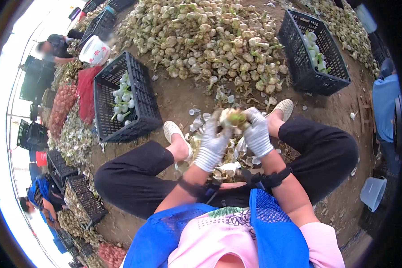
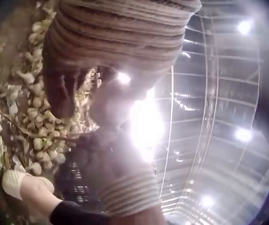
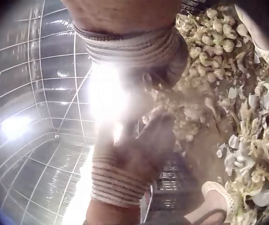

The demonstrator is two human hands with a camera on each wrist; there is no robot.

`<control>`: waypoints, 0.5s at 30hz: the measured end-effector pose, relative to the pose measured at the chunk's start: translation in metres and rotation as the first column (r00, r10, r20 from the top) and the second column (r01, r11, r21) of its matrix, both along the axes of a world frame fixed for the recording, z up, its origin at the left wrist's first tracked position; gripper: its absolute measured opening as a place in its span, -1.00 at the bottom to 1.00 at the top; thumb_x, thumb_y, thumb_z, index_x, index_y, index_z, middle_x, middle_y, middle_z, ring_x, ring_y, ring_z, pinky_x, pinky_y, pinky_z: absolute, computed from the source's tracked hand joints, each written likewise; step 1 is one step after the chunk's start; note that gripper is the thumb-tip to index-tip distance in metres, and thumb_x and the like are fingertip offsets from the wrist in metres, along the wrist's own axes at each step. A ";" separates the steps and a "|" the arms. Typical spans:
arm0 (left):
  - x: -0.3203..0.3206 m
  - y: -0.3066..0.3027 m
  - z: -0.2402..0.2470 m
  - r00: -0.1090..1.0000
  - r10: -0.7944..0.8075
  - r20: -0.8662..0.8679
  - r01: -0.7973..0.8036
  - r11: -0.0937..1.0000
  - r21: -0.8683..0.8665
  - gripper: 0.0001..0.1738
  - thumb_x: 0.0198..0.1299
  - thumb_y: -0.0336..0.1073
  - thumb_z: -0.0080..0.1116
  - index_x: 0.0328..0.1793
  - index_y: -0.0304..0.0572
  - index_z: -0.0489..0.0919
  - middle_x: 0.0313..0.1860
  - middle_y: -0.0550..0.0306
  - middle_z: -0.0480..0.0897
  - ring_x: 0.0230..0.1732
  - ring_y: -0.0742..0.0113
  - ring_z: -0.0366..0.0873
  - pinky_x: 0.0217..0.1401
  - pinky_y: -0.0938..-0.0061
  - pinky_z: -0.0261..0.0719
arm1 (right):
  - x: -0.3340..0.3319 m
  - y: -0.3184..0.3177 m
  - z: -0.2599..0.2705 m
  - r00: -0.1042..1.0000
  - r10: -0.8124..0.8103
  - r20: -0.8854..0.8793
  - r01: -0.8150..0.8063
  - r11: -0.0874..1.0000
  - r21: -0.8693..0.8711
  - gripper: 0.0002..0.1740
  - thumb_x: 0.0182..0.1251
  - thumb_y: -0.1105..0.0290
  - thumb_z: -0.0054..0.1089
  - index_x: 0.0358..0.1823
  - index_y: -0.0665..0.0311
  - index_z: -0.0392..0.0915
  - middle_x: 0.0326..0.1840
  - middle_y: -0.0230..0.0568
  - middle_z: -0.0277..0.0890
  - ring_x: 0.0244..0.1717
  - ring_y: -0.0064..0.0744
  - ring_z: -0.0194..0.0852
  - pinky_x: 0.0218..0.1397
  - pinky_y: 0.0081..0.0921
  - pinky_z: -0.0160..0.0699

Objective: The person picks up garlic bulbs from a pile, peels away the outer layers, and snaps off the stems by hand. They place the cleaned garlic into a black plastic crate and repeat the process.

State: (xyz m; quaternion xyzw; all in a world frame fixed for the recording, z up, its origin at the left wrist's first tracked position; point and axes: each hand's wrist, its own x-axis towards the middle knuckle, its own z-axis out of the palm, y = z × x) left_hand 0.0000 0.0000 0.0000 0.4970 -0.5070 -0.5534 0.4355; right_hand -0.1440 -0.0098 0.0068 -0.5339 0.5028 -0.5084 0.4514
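Note:
A garlic bulb (image 1: 231, 117), pale with a greenish-brown part, is held between two gloved hands over the person's lap in the head view. My left hand (image 1: 212, 144), in a white knit glove, grips it from the left with thumb and fingers. From the right, my right hand (image 1: 257, 133) holds its greenish side, fingers curled. Glare and shadow hide most of the grip in both wrist views. White peeled skins (image 1: 228, 169) lie below the hands, between the legs.
A big heap of garlic (image 1: 210, 40) rises ahead. Black crates with peeled white garlic stand at left (image 1: 140, 118) and right (image 1: 295, 58). A white bucket (image 1: 94, 50) and red mesh bag (image 1: 87, 91) are at far left. Other people sit at the sides.

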 end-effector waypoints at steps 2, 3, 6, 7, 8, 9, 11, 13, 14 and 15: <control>-0.005 -0.001 -0.003 0.987 0.155 0.049 -0.152 0.987 -0.058 -0.49 0.17 -0.30 0.12 0.23 -0.21 0.25 0.00 0.08 0.43 -0.09 0.39 0.43 -0.05 0.57 0.46 | 0.020 0.014 0.001 0.994 0.099 -0.039 -0.098 0.995 0.033 -0.80 0.18 0.61 -0.03 -0.18 0.34 0.50 -0.30 -0.31 0.51 -0.28 -0.56 0.43 -0.22 -0.61 0.46; -0.042 -0.004 -0.005 0.965 0.224 -0.134 -0.228 0.974 -0.010 -0.59 0.15 -0.37 0.12 0.11 -0.27 0.34 -0.06 0.09 0.44 -0.17 0.38 0.46 -0.10 0.57 0.47 | -0.007 0.016 0.005 0.978 0.128 -0.162 -0.124 0.992 0.035 -0.80 0.18 0.61 -0.03 -0.18 0.34 0.50 -0.30 -0.31 0.51 -0.28 -0.56 0.43 -0.22 -0.61 0.46; -0.019 -0.002 0.013 0.903 0.271 -0.334 -0.249 0.962 0.107 -0.67 0.24 -0.22 0.02 0.06 -0.21 0.37 -0.15 0.13 0.49 -0.19 0.42 0.47 -0.14 0.56 0.50 | 0.019 0.018 0.012 0.846 -0.052 0.531 -0.175 0.913 0.369 -0.77 0.18 0.61 0.00 -0.12 0.39 0.48 -0.24 -0.29 0.49 -0.25 -0.49 0.44 -0.17 -0.58 0.47; -0.020 -0.005 0.011 0.844 0.282 -0.457 -0.223 0.958 0.180 -0.64 0.29 -0.12 -0.04 0.08 -0.18 0.37 -0.17 0.15 0.50 -0.18 0.45 0.47 -0.14 0.55 0.50 | 0.012 0.019 0.002 0.850 -0.034 0.526 -0.183 0.917 0.354 -0.77 0.18 0.61 0.00 -0.12 0.39 0.48 -0.24 -0.29 0.49 -0.25 -0.49 0.44 -0.17 -0.58 0.47; -0.023 -0.006 0.012 0.777 0.294 -0.556 -0.185 0.952 0.245 -0.68 0.28 -0.14 -0.04 0.04 -0.19 0.38 -0.18 0.16 0.50 -0.18 0.44 0.47 -0.13 0.55 0.50 | 0.001 0.025 -0.009 0.945 -0.019 0.327 -0.063 0.969 0.238 -0.76 0.23 0.54 0.01 -0.07 0.38 0.48 -0.20 -0.32 0.50 -0.23 -0.53 0.45 -0.18 -0.59 0.48; -0.033 -0.004 0.007 0.717 0.306 -0.626 -0.150 0.945 0.290 -0.71 0.28 -0.17 -0.04 0.00 -0.19 0.39 -0.19 0.17 0.51 -0.18 0.44 0.47 -0.13 0.55 0.50 | 0.003 0.023 -0.015 0.989 0.001 0.149 -0.010 0.998 0.064 -0.74 0.28 0.47 0.02 -0.03 0.36 0.47 -0.17 -0.35 0.52 -0.21 -0.58 0.45 -0.18 -0.60 0.48; -0.044 -0.011 -0.003 0.661 0.368 -0.654 -0.228 0.929 0.293 -0.78 0.27 -0.22 -0.05 -0.07 -0.19 0.42 -0.22 0.19 0.52 -0.18 0.42 0.47 -0.13 0.55 0.50 | 0.010 0.018 0.008 0.964 -0.047 0.262 -0.048 0.937 0.345 -0.68 0.28 0.45 -0.02 0.03 0.41 0.40 0.00 -0.15 0.46 -0.02 -0.39 0.44 -0.02 -0.53 0.47; -0.050 -0.031 -0.007 0.595 0.472 -0.650 -0.350 0.881 0.319 -0.83 0.27 -0.28 -0.05 -0.15 -0.20 0.45 -0.24 0.20 0.53 -0.19 0.41 0.47 -0.13 0.55 0.50 | -0.001 0.006 -0.035 0.829 -0.104 0.550 -0.085 0.947 0.308 -0.60 0.30 0.42 -0.04 0.13 0.45 0.29 0.11 -0.04 0.38 0.04 -0.26 0.42 0.08 -0.47 0.45; -0.054 -0.042 -0.019 0.502 0.509 -0.699 -0.403 0.853 0.331 -0.85 0.26 -0.30 -0.06 -0.19 -0.20 0.46 -0.25 0.21 0.54 -0.19 0.41 0.47 -0.13 0.55 0.50 | -0.025 -0.002 -0.089 0.889 -0.014 0.457 -0.091 0.974 0.206 -0.56 0.29 0.41 -0.04 0.17 0.44 0.23 0.10 0.00 0.37 0.05 -0.21 0.41 0.11 -0.47 0.44; -0.056 -0.055 -0.041 0.078 0.468 -0.880 -0.147 0.879 0.454 -0.71 0.23 -0.19 0.01 0.01 -0.15 0.47 -0.15 0.07 0.57 -0.21 0.30 0.55 -0.16 0.43 0.57 | -0.025 -0.004 -0.076 0.870 0.017 0.492 -0.139 0.967 0.212 -0.54 0.31 0.35 -0.06 0.19 0.43 0.21 0.14 -0.03 0.34 0.08 -0.25 0.37 0.13 -0.45 0.40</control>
